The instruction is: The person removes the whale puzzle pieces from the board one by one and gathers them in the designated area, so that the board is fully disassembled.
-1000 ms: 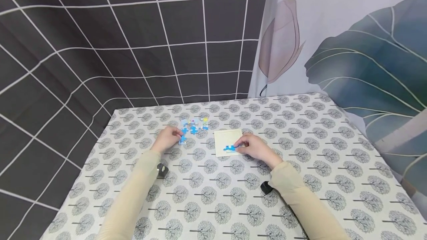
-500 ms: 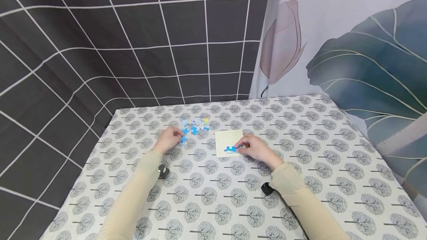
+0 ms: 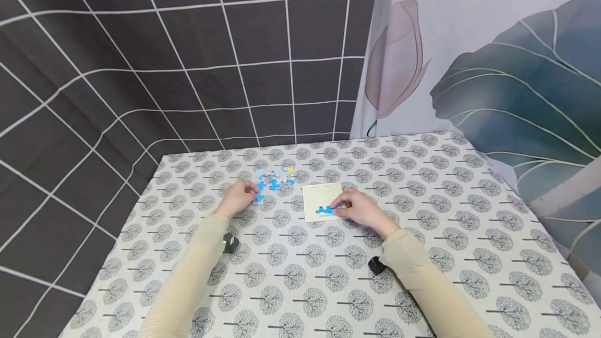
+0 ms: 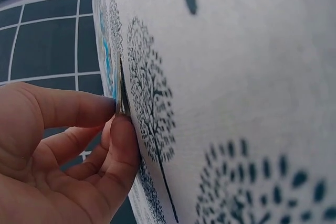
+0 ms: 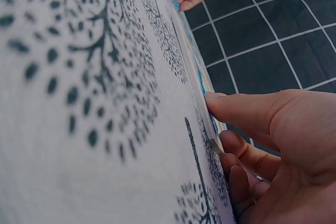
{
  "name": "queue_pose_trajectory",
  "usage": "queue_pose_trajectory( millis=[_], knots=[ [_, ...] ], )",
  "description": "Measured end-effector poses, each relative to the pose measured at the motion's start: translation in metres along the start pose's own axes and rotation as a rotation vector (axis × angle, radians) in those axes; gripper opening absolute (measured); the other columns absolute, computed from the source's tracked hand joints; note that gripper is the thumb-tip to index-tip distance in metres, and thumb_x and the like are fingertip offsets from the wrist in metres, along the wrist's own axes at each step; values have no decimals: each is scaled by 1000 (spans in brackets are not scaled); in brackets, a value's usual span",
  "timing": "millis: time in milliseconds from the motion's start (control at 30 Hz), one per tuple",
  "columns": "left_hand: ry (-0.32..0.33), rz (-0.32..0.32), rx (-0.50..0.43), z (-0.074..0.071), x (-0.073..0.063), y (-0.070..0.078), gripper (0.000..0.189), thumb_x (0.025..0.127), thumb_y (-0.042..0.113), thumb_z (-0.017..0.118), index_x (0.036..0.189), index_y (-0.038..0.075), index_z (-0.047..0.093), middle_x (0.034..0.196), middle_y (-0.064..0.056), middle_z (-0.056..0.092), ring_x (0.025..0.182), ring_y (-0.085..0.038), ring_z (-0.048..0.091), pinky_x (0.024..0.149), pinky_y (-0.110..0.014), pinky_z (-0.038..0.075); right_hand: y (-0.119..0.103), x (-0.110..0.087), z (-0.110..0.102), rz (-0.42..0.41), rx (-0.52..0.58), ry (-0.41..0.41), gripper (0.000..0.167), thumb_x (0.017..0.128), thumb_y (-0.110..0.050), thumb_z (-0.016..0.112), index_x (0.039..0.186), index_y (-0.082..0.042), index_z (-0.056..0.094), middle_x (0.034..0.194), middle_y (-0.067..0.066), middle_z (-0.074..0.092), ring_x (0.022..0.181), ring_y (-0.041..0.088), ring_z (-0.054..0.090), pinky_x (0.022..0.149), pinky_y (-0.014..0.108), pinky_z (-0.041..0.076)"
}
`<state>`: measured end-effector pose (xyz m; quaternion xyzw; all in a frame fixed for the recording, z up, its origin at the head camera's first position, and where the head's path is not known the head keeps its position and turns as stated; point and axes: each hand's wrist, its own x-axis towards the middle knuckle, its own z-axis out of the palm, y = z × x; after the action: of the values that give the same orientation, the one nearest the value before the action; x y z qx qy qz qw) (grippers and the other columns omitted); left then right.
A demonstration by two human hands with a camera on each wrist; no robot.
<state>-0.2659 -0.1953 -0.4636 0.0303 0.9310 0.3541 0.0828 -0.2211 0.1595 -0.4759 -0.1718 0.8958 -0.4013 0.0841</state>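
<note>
My left hand [image 3: 236,198] pinches the edge of a blue jigsaw puzzle piece [image 3: 258,196] between thumb and finger, at the near left of a loose group of pieces. In the left wrist view that piece [image 4: 121,90] shows as a thin edge close to the cloth. Over the lower right of a cream square puzzle board [image 3: 311,193], my right hand [image 3: 358,206] pinches a blue puzzle piece [image 3: 324,209] lying low on the board. The right wrist view has the thumb [image 5: 226,106] at the board's side, with the other fingers curled below; they partly hide the piece.
Several blue, white and yellow puzzle pieces [image 3: 274,183] lie left of the board. A tree-print cloth [image 3: 300,286] covers the table. A dark gridded curtain [image 3: 211,87] stands behind and left, a white leaf-print curtain [image 3: 413,113] behind right.
</note>
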Motion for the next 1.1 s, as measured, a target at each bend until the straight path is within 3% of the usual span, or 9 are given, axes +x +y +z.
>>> queue_pose_trajectory(
  millis=[333, 533, 767, 933, 1100],
  knots=[
    [-14, -3, 12, 0, 1, 1, 19, 90, 8, 65, 107, 2, 69, 94, -9, 65, 82, -21, 58, 81, -39, 51, 3, 0, 1, -17, 1, 5, 15, 85, -13, 77, 100, -10, 76, 88, 1, 56, 76, 17, 47, 69, 33, 42],
    [-4, -11, 0, -2, -2, 3, 21, 89, 8, 67, 108, 0, 70, 97, -11, 67, 86, -24, 60, 87, -45, 50, 13, 4, 4, -70, -22, 18, 15, 86, -15, 77, 100, -12, 76, 87, -1, 56, 76, 15, 48, 68, 30, 42],
    [-2, -8, -8, -2, 0, 1, 18, 91, 11, 68, 108, 4, 69, 102, -12, 67, 90, -25, 61, 90, -47, 50, 9, 4, 3, -18, -11, 9, 12, 88, -17, 76, 100, -13, 76, 92, 1, 59, 79, 16, 49, 71, 32, 43],
    [27, -22, -31, -2, -1, 2, 16, 94, 12, 66, 108, 4, 68, 103, -12, 68, 87, -24, 60, 85, -43, 51, 9, 4, 3, -14, -19, 7, 11, 90, -15, 74, 101, -13, 76, 94, 1, 60, 78, 16, 50, 72, 31, 44],
    [75, 4, -22, 0, -5, 13, 20, 95, 12, 65, 112, 2, 67, 105, -12, 68, 84, -22, 61, 78, -39, 52, 10, 4, 3, -19, -17, 5, 12, 90, -12, 72, 101, -12, 76, 94, 1, 60, 78, 16, 50, 72, 31, 44]
  ],
)
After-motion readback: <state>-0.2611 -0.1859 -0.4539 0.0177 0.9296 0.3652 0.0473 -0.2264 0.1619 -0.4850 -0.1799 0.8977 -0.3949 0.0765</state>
